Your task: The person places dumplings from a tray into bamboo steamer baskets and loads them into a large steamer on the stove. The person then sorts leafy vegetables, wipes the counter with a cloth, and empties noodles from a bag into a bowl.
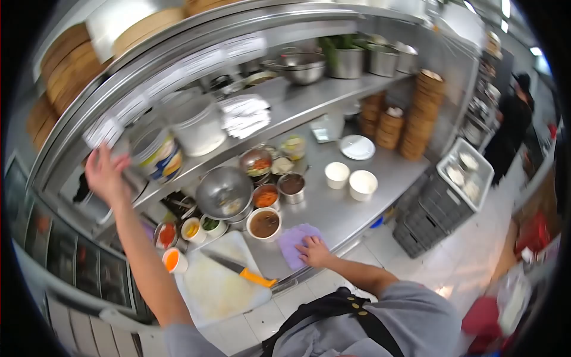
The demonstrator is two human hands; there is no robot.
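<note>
My left hand (108,178) is raised at the shelf's left end, fingers apart. Its fingertips meet the lower edge of a white paper slip (102,132) at the rail; I cannot tell whether they touch it. My right hand (314,252) lies over a purple cloth (291,243) at the counter's front edge, with fingers spread on it. Left of the cloth, a knife with an orange handle (257,277) rests on a white cutting board (205,291). Just behind the cloth stands a white tub of brown sauce (264,224).
A metal bowl (223,189) stands among several small containers of food. Two white tubs (336,175), a white plate (357,147) and bamboo steamers (420,119) are farther right. Grey crates (433,205) are stacked beside the counter. A person in black (511,128) stands in the aisle.
</note>
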